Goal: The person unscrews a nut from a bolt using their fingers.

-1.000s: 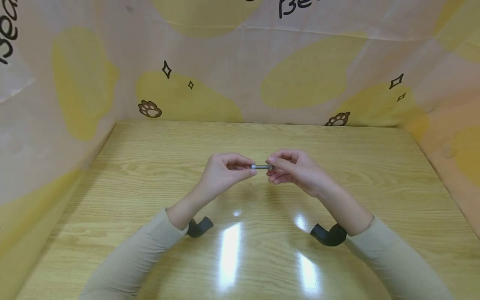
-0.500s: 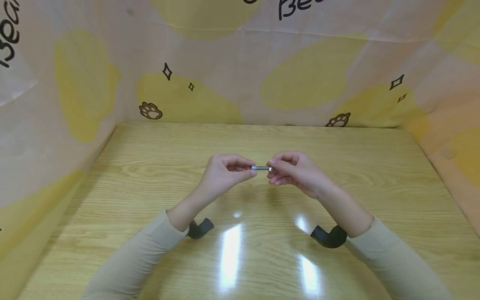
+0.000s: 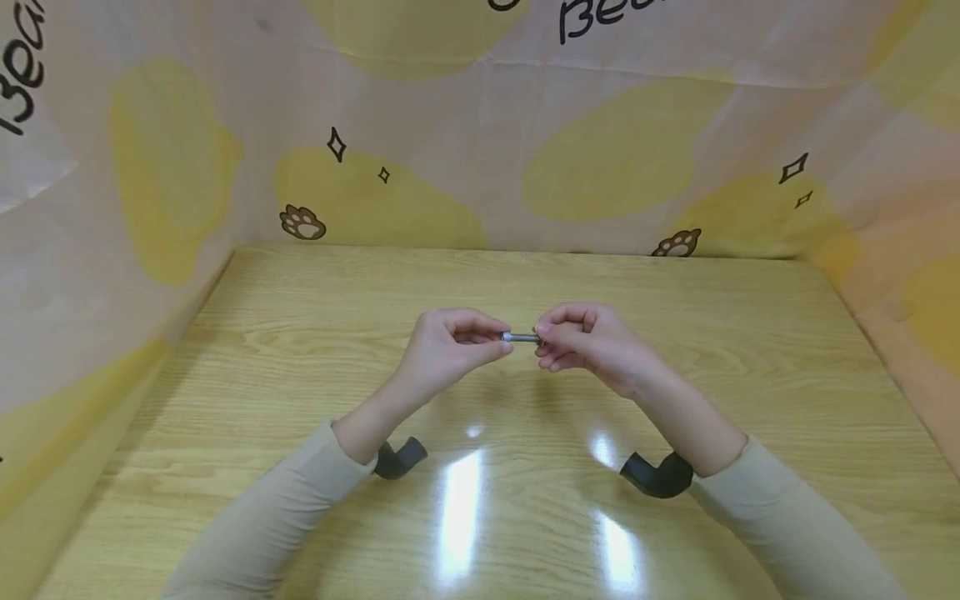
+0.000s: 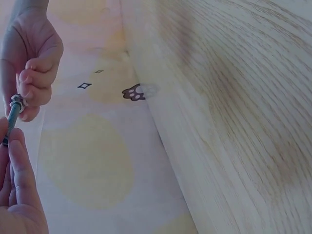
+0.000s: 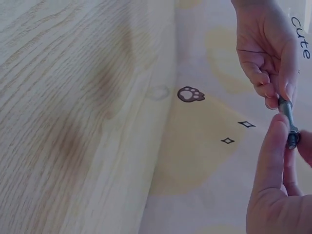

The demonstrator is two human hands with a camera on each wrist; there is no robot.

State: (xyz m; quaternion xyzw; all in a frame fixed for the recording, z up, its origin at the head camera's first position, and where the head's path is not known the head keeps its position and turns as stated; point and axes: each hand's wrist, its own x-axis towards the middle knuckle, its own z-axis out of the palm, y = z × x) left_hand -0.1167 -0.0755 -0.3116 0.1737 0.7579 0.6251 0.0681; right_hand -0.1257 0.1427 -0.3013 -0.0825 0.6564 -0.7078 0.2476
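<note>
A metal bolt [image 3: 523, 337] is held level between the two hands, above the table. My left hand [image 3: 452, 343] pinches its head end between thumb and fingertips. On the other end sits a nut [image 4: 18, 102], and the bolt's threaded tip sticks out past it in the right wrist view. The right hand [image 3: 588, 337] has its thumb and fingers around this nut, with the other fingers loosely curled below. In the head view the right thumb and fingertips largely cover the nut. The threaded shank [image 5: 287, 113] shows between the hands.
A wood-grain table [image 3: 337, 292] lies beneath both hands. Patterned cloth [image 3: 450, 125] stands behind it and at both sides. Black curved pieces [image 3: 658, 475] show at both wrists, by the sleeves.
My right thumb and fingertips shift around the nut, which shows more plainly half a second ago than now. The left hand keeps its hold on the bolt, nearly in place.
</note>
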